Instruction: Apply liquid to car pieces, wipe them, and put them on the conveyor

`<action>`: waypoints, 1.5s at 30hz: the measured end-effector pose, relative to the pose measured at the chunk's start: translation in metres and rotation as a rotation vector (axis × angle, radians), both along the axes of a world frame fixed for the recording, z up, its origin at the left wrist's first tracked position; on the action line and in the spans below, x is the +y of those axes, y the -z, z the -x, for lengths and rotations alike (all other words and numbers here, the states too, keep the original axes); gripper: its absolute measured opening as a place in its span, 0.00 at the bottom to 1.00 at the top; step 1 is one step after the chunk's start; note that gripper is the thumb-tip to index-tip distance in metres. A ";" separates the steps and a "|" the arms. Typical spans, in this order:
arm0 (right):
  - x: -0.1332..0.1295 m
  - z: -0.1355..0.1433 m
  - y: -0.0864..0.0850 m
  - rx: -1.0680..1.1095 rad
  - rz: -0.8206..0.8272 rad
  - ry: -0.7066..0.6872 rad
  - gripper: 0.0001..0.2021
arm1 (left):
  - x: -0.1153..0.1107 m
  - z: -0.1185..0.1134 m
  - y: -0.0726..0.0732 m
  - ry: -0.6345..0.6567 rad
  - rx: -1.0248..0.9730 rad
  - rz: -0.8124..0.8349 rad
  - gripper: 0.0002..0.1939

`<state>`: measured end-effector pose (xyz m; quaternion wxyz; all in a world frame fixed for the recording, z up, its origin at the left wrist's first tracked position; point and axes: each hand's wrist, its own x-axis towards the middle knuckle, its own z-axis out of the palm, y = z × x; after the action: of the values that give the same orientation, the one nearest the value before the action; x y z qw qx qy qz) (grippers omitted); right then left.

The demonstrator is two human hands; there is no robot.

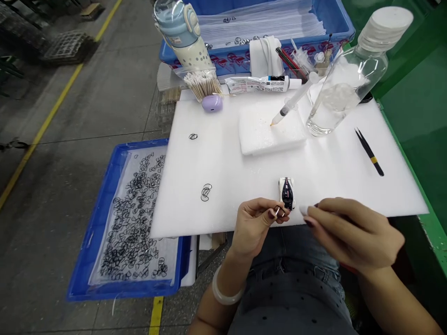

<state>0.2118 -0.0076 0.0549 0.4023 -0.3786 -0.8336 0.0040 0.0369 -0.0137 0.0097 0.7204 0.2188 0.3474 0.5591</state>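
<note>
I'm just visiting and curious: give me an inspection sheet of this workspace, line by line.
Surface: white board, with a white block on it.
Job's things: small ring-like piece in hand; similar loops on the board and many more in the blue tray beside it.
Clutter: toy car, tweezers, syringe, clear bottle, tube, cotton swabs, purple case.
Grips: left hand pinches the ring-like piece; right hand holds a small white item, too blurred to identify.
Cables: nothing seen.
Surroundings: grey floor with a yellow line; green panel at right.
</note>
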 end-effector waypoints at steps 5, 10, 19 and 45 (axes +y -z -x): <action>0.002 0.012 0.004 0.057 0.060 -0.025 0.06 | 0.001 0.000 0.001 -0.009 0.014 -0.034 0.10; 0.003 0.017 0.006 0.034 0.077 -0.140 0.06 | -0.001 0.001 0.003 -0.065 0.138 -0.035 0.12; 0.012 -0.012 0.026 0.289 0.507 0.145 0.04 | 0.001 0.014 0.000 -0.219 1.146 -0.596 0.08; 0.019 -0.003 0.034 0.119 0.603 0.126 0.02 | 0.015 0.010 0.006 -0.079 1.359 -0.675 0.11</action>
<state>0.2148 0.0110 0.0208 0.3192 -0.5308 -0.7448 0.2483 0.0267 0.0011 0.0038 0.2211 0.7110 0.5323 0.4028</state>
